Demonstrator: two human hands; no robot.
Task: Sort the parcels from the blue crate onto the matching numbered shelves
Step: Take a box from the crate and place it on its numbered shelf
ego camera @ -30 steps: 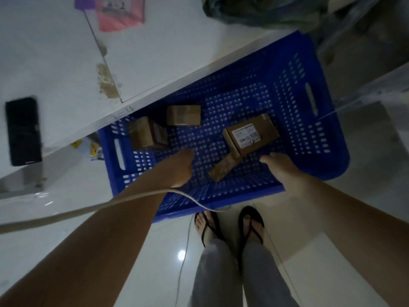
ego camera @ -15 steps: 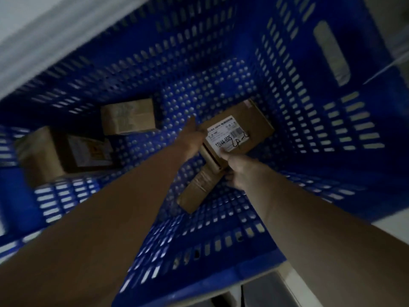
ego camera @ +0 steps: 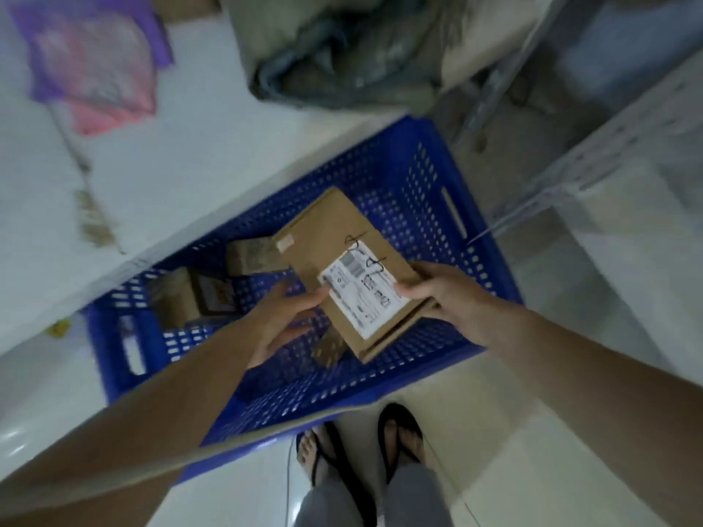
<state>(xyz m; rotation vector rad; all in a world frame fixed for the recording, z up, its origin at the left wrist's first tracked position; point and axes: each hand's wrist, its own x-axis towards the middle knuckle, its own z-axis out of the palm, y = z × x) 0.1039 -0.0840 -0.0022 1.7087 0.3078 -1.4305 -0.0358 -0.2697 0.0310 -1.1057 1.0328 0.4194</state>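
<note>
One flat parcel (ego camera: 334, 237), white label (ego camera: 361, 298) up, is held just over the blue crate (ego camera: 418, 176). Three more are inside: a small parcel (ego camera: 253, 254) and a bigger parcel (ego camera: 190, 298) back-left, plus a third parcel (ego camera: 329, 349) underneath. The left hand (ego camera: 281, 321) pinches its left edge, the right hand (ego camera: 452, 298) grips the right edge, thumb on the label.

One wide-angle view is supplied from a head-worn camera. The scene is looked down on steeply, slightly forward, from close above the blue crate (ego camera: 418, 176); the wearer's feet (ego camera: 403, 439) are framed at the bottom edge. Margins appear smeared, possibly by motion.
</note>
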